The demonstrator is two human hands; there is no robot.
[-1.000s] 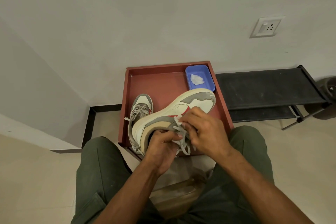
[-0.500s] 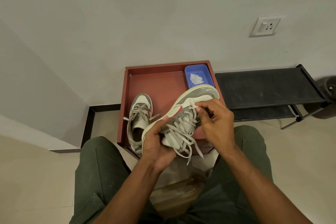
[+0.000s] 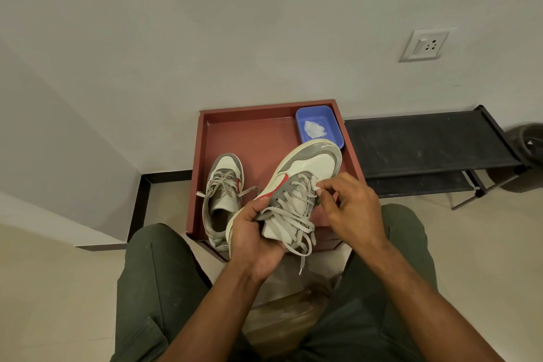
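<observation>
Sneaker (image 3: 305, 167) is held up over the right side of the red tray (image 3: 249, 138), toe toward the blue dish (image 3: 332, 117). Your left hand (image 3: 255, 241) grips its heel end. Your right hand (image 3: 352, 209) pinches a small white bit at the laces; can't tell if it's lace or wipe. Second sneaker (image 3: 223, 191) lies in the tray's left side. Black rack (image 3: 426, 141) sits to the right.

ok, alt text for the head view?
A person's left hand grips a grey-and-white sneaker over a red tray while the right hand pinches a small white piece at its laces. The other sneaker and a blue dish lie in the tray.
</observation>
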